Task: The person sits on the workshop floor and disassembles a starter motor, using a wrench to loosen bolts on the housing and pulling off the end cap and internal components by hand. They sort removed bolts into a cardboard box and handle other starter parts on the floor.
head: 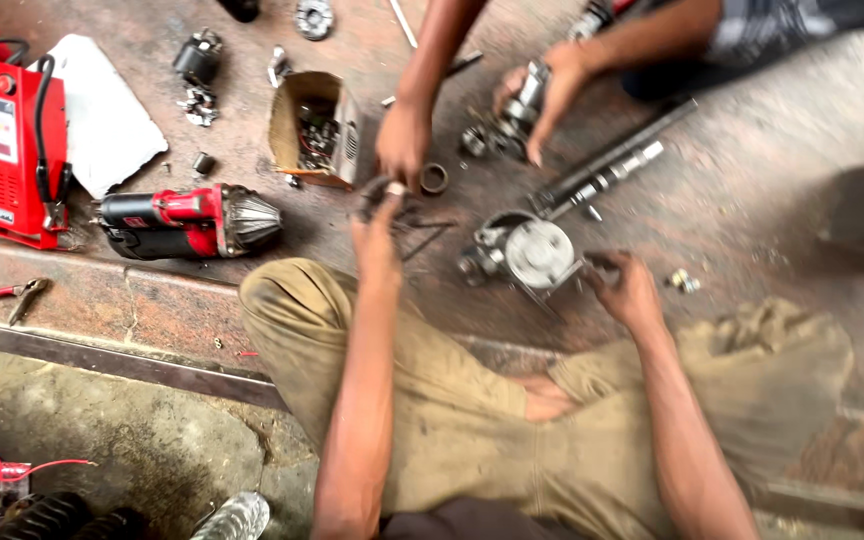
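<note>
Starter-motor housing (537,252), round and metallic, lies on the stained concrete floor (752,180) between the person's two hands. Right hand (627,290) closes on a small dark part just beside the housing's rim. Left hand (377,235) pinches a small blurred piece, fingers narrow, meeting a co-worker's hand (402,140) from above. Nearby lie a metal ring (434,178), an open cardboard box (317,125) of parts and a red power tool (187,222).
</note>
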Demonstrator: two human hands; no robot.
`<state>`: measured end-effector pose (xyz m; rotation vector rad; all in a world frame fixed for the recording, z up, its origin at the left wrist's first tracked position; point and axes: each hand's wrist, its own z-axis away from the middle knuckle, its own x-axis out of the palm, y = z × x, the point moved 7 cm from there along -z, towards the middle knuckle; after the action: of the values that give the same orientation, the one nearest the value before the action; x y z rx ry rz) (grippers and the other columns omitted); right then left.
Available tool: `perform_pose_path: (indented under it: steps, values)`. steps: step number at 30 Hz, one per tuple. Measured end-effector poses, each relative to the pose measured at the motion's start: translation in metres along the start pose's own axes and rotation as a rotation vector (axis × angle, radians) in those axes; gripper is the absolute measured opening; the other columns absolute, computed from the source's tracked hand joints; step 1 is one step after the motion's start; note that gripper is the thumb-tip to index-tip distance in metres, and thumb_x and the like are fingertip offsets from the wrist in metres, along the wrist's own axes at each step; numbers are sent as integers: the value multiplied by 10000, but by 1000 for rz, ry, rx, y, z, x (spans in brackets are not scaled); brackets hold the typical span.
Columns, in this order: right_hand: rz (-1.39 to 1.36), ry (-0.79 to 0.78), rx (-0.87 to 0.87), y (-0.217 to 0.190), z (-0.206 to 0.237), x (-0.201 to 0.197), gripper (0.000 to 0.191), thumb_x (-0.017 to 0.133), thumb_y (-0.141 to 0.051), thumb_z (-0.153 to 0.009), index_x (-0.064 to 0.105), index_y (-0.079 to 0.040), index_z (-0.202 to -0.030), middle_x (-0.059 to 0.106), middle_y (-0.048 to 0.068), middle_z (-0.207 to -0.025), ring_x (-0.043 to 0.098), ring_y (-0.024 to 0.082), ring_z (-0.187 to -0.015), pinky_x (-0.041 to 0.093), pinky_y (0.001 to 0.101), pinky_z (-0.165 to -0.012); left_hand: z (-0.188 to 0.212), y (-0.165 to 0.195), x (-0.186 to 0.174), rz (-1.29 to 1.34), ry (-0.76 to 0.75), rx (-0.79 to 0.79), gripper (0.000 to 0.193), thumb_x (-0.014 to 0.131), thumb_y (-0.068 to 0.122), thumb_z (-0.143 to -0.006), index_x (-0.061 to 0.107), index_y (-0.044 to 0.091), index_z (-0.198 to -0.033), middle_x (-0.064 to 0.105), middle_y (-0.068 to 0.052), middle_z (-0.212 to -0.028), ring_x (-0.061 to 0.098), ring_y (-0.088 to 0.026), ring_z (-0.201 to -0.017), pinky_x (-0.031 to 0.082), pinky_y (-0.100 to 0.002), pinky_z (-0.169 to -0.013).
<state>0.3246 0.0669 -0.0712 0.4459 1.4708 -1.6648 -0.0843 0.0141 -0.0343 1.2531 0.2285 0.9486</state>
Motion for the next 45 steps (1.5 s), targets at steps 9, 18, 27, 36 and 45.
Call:
perform_pose_path:
  steps: [9, 18, 27, 36, 45]
  values:
    - [95, -45, -1, 56, 1, 2, 374, 719, -86, -837, 711, -40, -1208, 718, 222, -1177, 698, 374, -1122, 557, 442, -910, 12, -37, 50, 37, -45, -89, 404, 859, 208, -834, 713, 67, -1182, 696, -38, -1080, 652, -146, -975, 548, -299, -837]
    - [80, -30, -142, 28, 0, -5, 448, 740, -249, -888, 664, -93, -1301, 730, 190, -1173, 702, 374, -1094, 547, 464, -867, 8, 61, 31, 89, 10, 155, 410, 847, 221, -861, 691, 49, -1199, 702, -42, -1073, 652, -123, -944, 563, -283, -803]
    - [153, -27, -32, 35, -9, 0, 592, 800, -347, -823, 664, -79, -1333, 720, 231, -1161, 670, 429, -1099, 541, 506, -834, -173, 149, -108, -860, 362, 356, 503, 824, 330, -771, 646, 49, -1148, 774, -144, -991, 760, -269, -893, 586, -386, -809]
    - [120, -102, -22, 46, -15, 12, 448, 765, -358, -842, 752, -90, -1201, 788, 177, -1084, 768, 322, -1039, 581, 440, -865, -159, 110, -61, -1065, 1, 191, 687, 897, 365, -734, 596, 87, -1286, 708, -200, -1106, 693, -332, -1042, 528, -431, -906]
    - [212, -142, 107, 54, -25, 13, 470, 814, -417, -835, 797, -45, -1120, 799, 184, -1076, 756, 323, -1069, 565, 436, -935, -167, 83, -48, -1371, -145, 122, 653, 696, 132, -749, 542, 121, -1383, 703, -240, -1165, 653, -416, -1143, 518, -487, -985]
